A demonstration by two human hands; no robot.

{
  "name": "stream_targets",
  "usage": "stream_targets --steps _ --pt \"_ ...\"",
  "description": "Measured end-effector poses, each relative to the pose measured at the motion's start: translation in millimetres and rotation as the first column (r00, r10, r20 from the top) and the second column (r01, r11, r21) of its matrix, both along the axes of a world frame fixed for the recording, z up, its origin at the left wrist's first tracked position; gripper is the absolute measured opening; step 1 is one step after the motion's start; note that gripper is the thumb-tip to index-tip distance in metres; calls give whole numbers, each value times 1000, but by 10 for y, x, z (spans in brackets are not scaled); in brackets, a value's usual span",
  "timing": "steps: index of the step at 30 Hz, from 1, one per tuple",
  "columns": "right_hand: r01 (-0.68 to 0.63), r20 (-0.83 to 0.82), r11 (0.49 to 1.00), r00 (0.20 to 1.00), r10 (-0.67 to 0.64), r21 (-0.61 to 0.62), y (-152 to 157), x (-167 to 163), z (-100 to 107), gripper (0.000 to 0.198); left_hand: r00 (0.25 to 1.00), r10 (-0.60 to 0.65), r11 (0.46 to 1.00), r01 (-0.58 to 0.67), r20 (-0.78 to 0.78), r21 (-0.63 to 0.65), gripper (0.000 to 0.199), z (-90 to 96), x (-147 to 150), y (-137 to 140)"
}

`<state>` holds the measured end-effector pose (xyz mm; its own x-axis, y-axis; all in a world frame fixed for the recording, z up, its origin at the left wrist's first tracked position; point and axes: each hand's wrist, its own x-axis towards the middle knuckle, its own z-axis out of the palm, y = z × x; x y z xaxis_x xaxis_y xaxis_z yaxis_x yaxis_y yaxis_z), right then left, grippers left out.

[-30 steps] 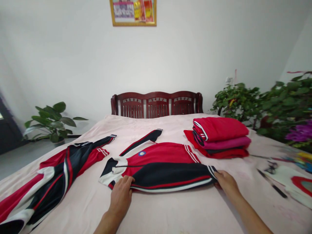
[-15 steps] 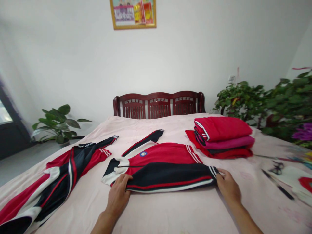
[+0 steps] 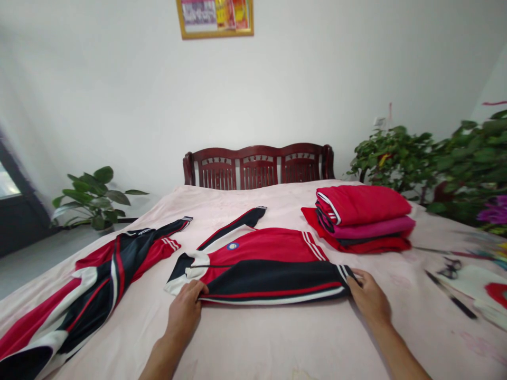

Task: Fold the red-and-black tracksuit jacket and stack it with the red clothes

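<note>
Red jacket: 12 o'clock, spread on pink cloth | my left fingers: pinched closed on its shoulder | right fingers: pinched closed on cuff, 1 o'clock | risk: uneven tugging could twist the sleeve

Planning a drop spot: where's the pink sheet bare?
Free: pink sheet nearside of the held jacket, between left hand and right hand; beyond that jacket, between folded stack and wooden backrest; between right hand and knife.
Crowded: far right, knife and scissors; left, second jacket.
</note>
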<state>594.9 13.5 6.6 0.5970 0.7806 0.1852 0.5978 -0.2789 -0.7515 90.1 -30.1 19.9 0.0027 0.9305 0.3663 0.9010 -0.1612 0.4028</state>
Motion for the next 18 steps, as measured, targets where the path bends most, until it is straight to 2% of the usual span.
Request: stream_targets --steps 5,8,10,12,14,18 --pt "17 20 998 1000 -16 -64 -32 -38 69 47 989 -145 988 146 33 -54 27 27 -27 22" --pt "0 19 998 1000 2 -67 -38 -53 85 49 980 -179 981 185 90 -61 15 53 -38 29" --pt "-11 29 997 999 13 -72 -30 -54 78 51 972 -181 980 190 147 -52 21 66 -37 23" --pt "-23 40 996 999 26 -84 -10 -42 53 52 970 -151 986 162 191 -41 39 66 -29 17" --pt "-40 28 996 999 42 -80 16 -18 12 54 978 -79 994 91 191 -54 45 51 -17 18" --pt "-84 -28 996 996 84 -5 61 35 -74 57 998 42 994 -37 50 -104 33 21 -6 38"
